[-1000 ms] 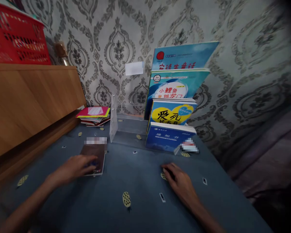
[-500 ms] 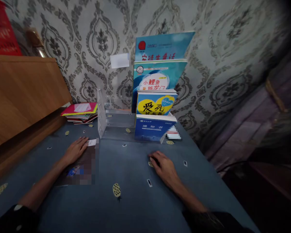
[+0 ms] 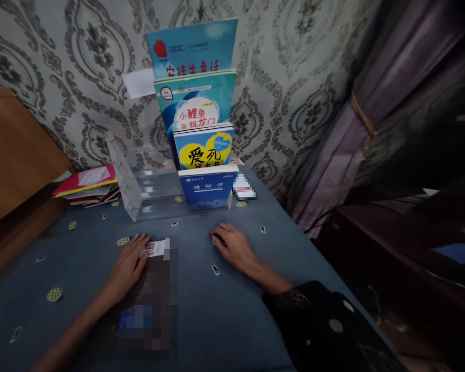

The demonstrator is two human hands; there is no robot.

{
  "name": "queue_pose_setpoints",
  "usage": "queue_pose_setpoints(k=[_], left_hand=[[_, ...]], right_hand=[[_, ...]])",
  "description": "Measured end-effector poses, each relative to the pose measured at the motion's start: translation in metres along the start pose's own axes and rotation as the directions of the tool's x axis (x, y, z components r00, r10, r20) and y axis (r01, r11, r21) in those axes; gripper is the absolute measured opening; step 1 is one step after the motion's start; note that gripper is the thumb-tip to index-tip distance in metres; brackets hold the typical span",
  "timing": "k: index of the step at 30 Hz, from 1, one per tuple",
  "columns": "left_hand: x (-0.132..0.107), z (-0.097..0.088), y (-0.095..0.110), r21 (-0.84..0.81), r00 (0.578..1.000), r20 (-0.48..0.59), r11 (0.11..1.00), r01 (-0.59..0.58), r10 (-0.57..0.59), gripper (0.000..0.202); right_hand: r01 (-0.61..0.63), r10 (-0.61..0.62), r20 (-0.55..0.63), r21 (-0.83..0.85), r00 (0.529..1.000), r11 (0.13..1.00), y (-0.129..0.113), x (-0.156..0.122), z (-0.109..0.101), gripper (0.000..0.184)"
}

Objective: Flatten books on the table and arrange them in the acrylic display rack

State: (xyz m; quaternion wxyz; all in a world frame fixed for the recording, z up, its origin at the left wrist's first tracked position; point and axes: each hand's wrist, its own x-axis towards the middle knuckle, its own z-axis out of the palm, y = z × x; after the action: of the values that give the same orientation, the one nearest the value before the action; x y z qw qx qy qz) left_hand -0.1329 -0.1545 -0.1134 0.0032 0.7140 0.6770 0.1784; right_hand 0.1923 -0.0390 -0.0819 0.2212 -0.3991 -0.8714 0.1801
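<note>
My left hand (image 3: pixel 130 266) lies flat with fingers stretched over the upper left part of a dark brown booklet (image 3: pixel 155 289), which rests on the table. A white label shows at its top and a blue patch lower down; much of its cover is blurred out. My right hand (image 3: pixel 232 248) rests on the tablecloth right of the booklet, fingers loosely bent and holding nothing. Behind the hands stands a clear acrylic rack (image 3: pixel 126 178). In its right side are stepped books: a blue booklet (image 3: pixel 207 191) in front, a blue-yellow book (image 3: pixel 203 150), a teal book (image 3: pixel 196 106) and a taller blue book (image 3: pixel 194 49).
A stack of books and papers (image 3: pixel 87 186) lies left of the rack, near a wooden cabinet (image 3: pixel 19 155). A small blurred-out white object (image 3: pixel 243 187) sits right of the rack. Patterned wallpaper rises behind; a tied curtain (image 3: pixel 333 139) hangs at the right beyond the table edge.
My left hand has slid the brown booklet rightward across the table. My right hand stays at about the same spot on the cloth. The view has turned to the right.
</note>
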Motion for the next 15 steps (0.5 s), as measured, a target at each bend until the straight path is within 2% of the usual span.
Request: queue_pose_setpoints(k=[5, 8, 10, 13, 15], left_hand=[[0.020, 0.025, 0.048, -0.157, 0.998, -0.057, 0.987, 0.024, -0.033, 0.045], [0.035, 0.041, 0.075, -0.276, 0.995, -0.101, 0.961, -0.004, -0.024, 0.043], [0.043, 0.048, 0.092, -0.342, 0.996, -0.088, 0.939, -0.028, -0.003, 0.044], [0.050, 0.047, 0.109, -0.416, 0.998, -0.049, 0.908, -0.051, 0.034, 0.045], [0.049, 0.039, 0.111, -0.430, 0.997, -0.052, 0.900, -0.071, 0.054, 0.044]], right_hand=[[-0.008, 0.009, -0.020, 0.047, 1.000, 0.999, -0.004, -0.003, 0.000, 0.018], [-0.017, 0.022, -0.054, 0.091, 0.998, 0.996, -0.003, -0.003, 0.001, 0.018], [-0.046, 0.052, -0.068, 0.080, 0.996, 0.996, -0.001, -0.003, 0.000, 0.018], [-0.118, 0.121, -0.077, 0.053, 0.990, 0.992, 0.005, -0.004, -0.004, 0.018], [-0.144, 0.150, -0.081, 0.079, 0.985, 0.986, 0.010, -0.006, -0.008, 0.019]])
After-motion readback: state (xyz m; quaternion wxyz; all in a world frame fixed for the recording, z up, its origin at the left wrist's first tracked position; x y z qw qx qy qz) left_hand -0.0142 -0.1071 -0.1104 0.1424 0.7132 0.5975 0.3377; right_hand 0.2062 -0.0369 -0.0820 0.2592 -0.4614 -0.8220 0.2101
